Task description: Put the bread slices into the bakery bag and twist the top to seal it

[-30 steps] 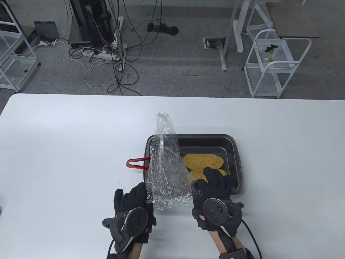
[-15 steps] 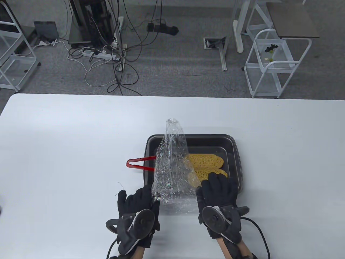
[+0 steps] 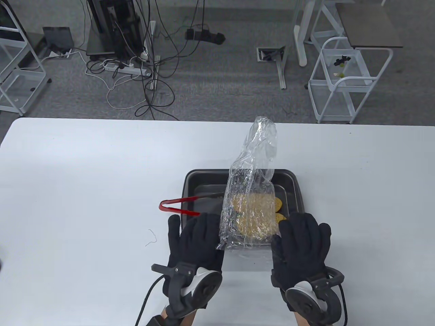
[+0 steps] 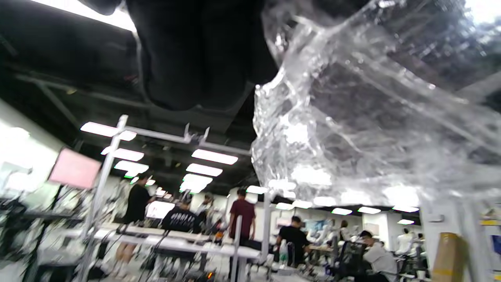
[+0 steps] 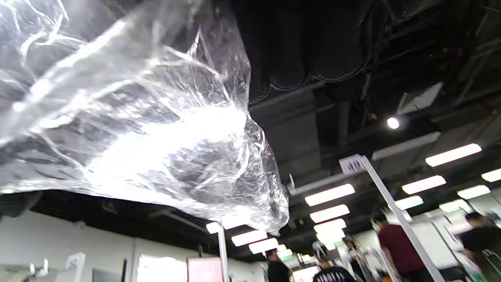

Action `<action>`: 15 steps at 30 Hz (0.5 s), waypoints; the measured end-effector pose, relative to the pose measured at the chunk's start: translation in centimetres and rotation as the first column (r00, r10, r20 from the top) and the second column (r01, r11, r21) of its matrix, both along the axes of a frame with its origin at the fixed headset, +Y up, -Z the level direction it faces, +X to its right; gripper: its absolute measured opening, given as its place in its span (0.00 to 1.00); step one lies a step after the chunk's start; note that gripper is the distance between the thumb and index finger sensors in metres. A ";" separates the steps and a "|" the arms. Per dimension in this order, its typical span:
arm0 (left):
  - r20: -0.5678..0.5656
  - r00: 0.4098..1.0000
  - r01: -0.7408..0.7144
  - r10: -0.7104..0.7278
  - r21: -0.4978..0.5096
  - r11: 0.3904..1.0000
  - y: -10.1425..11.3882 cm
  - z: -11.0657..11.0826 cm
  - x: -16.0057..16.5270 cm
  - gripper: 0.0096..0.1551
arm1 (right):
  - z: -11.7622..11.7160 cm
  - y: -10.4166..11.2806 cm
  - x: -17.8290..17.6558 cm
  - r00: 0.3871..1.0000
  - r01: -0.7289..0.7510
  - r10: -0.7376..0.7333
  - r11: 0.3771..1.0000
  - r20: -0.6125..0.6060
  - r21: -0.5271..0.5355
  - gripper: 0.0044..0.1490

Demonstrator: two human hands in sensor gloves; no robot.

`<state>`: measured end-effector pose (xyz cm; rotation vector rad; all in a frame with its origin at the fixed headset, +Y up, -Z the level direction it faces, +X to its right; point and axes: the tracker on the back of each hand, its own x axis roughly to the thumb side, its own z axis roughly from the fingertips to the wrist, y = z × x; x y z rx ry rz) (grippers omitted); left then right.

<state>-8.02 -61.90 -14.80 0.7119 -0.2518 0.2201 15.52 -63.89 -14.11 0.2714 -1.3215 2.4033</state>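
Two gloved hands hold the clear bakery bag (image 3: 252, 190) upright above the dark tray (image 3: 295, 190) on the white table (image 3: 85, 176). We grip its lower left edge with the left hand (image 3: 196, 242) and its lower right edge with the right hand (image 3: 300, 246), fingers grasping the plastic. We see bread slices (image 3: 279, 203) in the tray behind the bag, and red tongs (image 3: 176, 205) across the tray's left rim

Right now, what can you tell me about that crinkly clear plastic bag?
The crinkled clear plastic bag is see-through, glossy and empty. The left hand and right hand hold its near corners above the dark metal baking tray; its far end rises away. Yellow bread slices show through it.
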 end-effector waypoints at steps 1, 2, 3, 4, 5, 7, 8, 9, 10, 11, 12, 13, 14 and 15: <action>0.016 1.000 -0.006 0.005 0.050 0.999 -0.2 0.4 0.0 0.30 | 0.4 0.3 0.0 1.000 -0.003 0.004 0.999 -0.013 0.036 0.32; 0.019 1.000 -0.012 0.010 0.099 0.995 -0.6 0.9 0.0 0.30 | 0.8 0.5 0.1 1.000 -0.010 0.012 0.997 -0.029 0.082 0.32; 0.023 1.000 0.005 -0.008 0.135 0.991 -1.1 1.2 -0.1 0.30 | 1.2 0.8 0.1 0.999 -0.018 0.023 0.991 -0.042 0.132 0.32; 0.016 0.999 0.034 -0.037 0.157 0.987 -1.5 1.3 -0.4 0.30 | 1.6 1.0 0.0 0.998 -0.032 0.041 0.985 -0.051 0.171 0.32; 0.015 0.999 0.043 -0.046 0.155 0.987 -1.9 1.3 -0.7 0.30 | 1.8 1.0 0.0 0.996 -0.053 0.066 0.977 -0.059 0.205 0.33; 0.053 0.998 0.023 -0.030 0.127 0.992 -2.7 0.9 -1.5 0.31 | 1.6 0.6 -0.2 0.992 -0.079 0.099 0.969 -0.073 0.232 0.34; 0.045 0.999 0.011 -0.016 0.101 0.995 -3.0 0.4 -1.9 0.31 | 1.1 0.2 -0.4 0.991 -0.093 0.111 0.973 -0.074 0.213 0.34; 0.011 1.000 0.000 0.000 0.032 0.999 -3.7 -0.4 -2.3 0.31 | 0.1 -0.7 -0.6 0.989 -0.126 0.134 0.983 -0.055 0.133 0.35; -0.033 0.999 -0.004 0.002 -0.046 0.999 -4.4 -1.3 -2.7 0.31 | -0.9 -1.5 -0.9 0.986 -0.159 0.161 0.986 -0.033 0.040 0.35; -0.086 0.996 -0.014 0.001 -0.151 0.988 -5.4 -2.5 -3.1 0.30 | -2.5 -2.8 -1.2 0.981 -0.192 0.194 0.974 0.004 -0.116 0.34; -0.163 0.987 -0.034 -0.010 -0.265 0.964 -6.4 -3.5 -3.4 0.30 | -4.1 -3.8 -1.5 0.964 -0.246 0.265 0.915 0.015 -0.319 0.33; -0.224 0.973 -0.044 -0.056 -0.418 0.908 -7.4 -4.3 -3.7 0.29 | -5.2 -5.1 -1.5 0.943 -0.299 0.329 0.754 -0.057 -0.585 0.32; -0.220 0.972 -0.046 -0.079 -0.513 0.857 -8.0 -4.7 -3.9 0.29 | -5.7 -5.8 -1.5 0.942 -0.309 0.313 0.672 -0.120 -0.673 0.32; -0.191 0.979 -0.062 -0.070 -0.609 0.791 -8.7 -5.2 -4.0 0.29 | -6.1 -6.4 -1.7 0.950 -0.306 0.260 0.671 -0.171 -0.675 0.31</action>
